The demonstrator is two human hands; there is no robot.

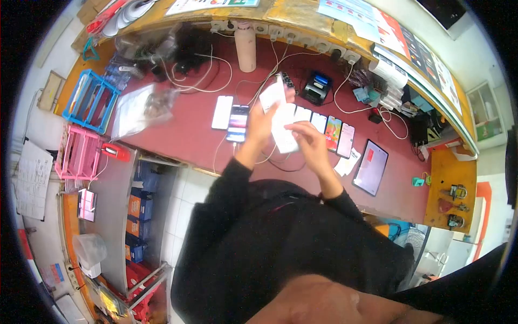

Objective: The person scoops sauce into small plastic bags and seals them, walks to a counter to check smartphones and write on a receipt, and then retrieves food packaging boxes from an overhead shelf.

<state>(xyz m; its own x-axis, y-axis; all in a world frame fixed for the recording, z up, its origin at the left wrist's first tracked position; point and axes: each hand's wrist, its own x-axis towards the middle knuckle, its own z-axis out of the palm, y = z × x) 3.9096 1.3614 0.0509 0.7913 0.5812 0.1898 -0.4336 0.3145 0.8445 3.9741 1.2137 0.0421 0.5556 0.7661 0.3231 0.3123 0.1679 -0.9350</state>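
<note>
My left hand is closed on a long white paper slip, which looks like a receipt and is held up over the red desk. At the slip's right edge my right hand has its thumb and fingertips pinched together on the paper. A phone with a lit screen lies just left of my left hand, beside a white phone. Behind and right of the slip stands a row of several phones, among them one with a colourful screen and one with a pink screen. The slip partly hides this row.
A tablet lies at the right, near loose papers. A black printer-like device and a pink bottle stand at the back, among white cables. Blue and pink racks and a plastic bag are at left.
</note>
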